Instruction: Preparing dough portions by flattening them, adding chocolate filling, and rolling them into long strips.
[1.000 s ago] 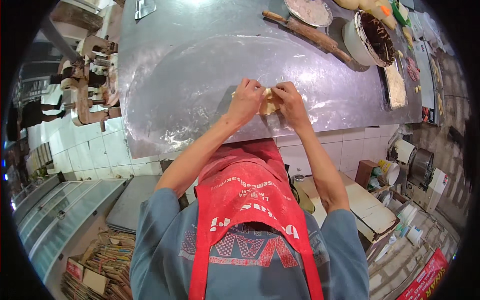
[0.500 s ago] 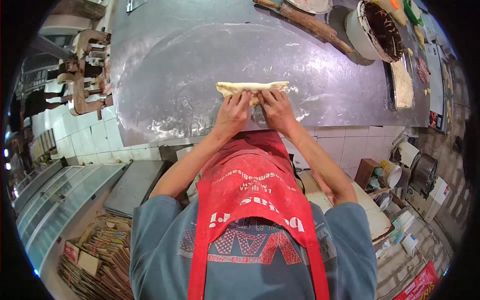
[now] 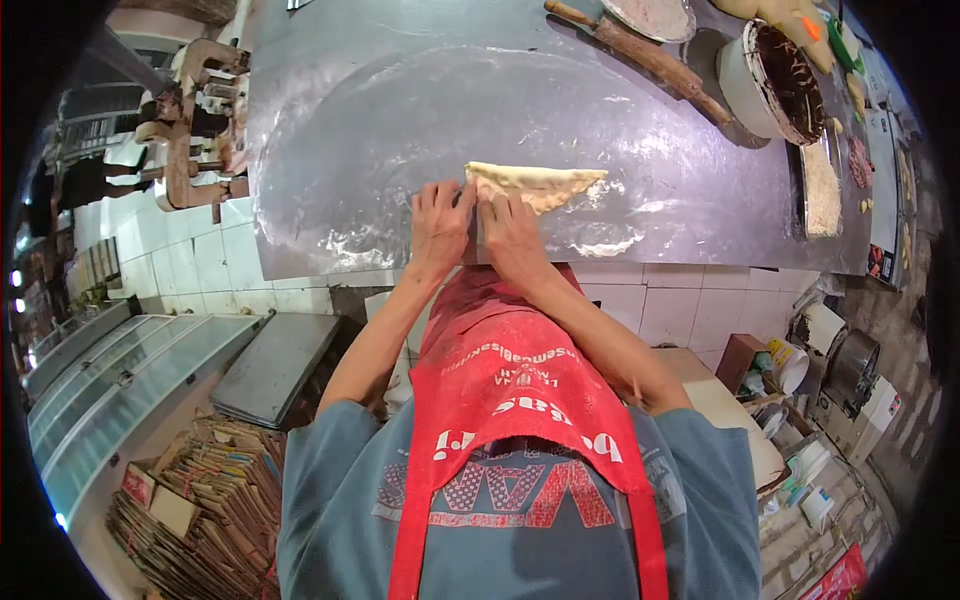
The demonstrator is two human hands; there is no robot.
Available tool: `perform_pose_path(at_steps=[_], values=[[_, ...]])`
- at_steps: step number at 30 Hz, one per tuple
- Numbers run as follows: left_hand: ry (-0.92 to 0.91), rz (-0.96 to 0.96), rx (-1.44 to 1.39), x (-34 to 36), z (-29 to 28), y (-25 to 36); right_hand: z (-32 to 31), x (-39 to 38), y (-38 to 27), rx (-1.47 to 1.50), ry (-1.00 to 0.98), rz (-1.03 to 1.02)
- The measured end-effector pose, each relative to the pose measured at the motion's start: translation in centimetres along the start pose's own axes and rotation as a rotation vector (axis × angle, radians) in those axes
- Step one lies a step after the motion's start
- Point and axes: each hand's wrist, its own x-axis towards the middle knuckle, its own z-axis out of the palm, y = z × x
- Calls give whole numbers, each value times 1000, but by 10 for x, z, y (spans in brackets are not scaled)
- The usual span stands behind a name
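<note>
A pale piece of dough (image 3: 550,183) lies on the metal worktop near its front edge, with a rolled, thicker far edge and a thin flap tapering toward the right. My left hand (image 3: 440,228) is at the dough's left end, fingers curled and closed on its edge. Close beside it, my right hand (image 3: 512,238) has its fingers bent and pressed together on the near left part of the dough. The fingers hide that corner. The dough's right half is uncovered.
Flour smears mark the metal worktop (image 3: 380,130). At the back right lie a wooden rolling pin (image 3: 650,60), a white bucket (image 3: 750,85) with dark residue inside and a tray of pale crumbs (image 3: 822,190). A machine with clamp-like parts (image 3: 185,125) stands left of the table.
Both hands have shifted left along the dough to its left end, uncovering its right side. The whole view has moved slightly, so the table appears farther right.
</note>
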Motion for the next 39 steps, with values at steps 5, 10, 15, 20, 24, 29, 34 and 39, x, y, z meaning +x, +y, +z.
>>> perform_pose_path(at_steps=[5, 10, 15, 20, 24, 29, 34, 39], values=[[-28, 110, 87, -6, -7, -22, 4, 7, -15, -12, -81, 58], [-28, 108, -44, -4, -13, -36, 3, 1, -30, -65, 6, 97], [-35, 160, -90, -1, -8, -29, 1, -3, -27, -111, -34, 134], [-87, 226, -19, -2, -8, -22, -23, -16, -30, -30, 11, 273], [-72, 261, -8, -9, -4, -8, -18, -32, -19, -22, -3, 256], [-112, 296, 35, -13, -4, 8, -27, -45, -16, -10, 5, 323], [-110, 203, 13, -16, 7, 35, -38, -62, 25, -55, -35, 272], [-97, 150, -10, -6, 25, 66, -60, -66, 53, -41, -73, 256]])
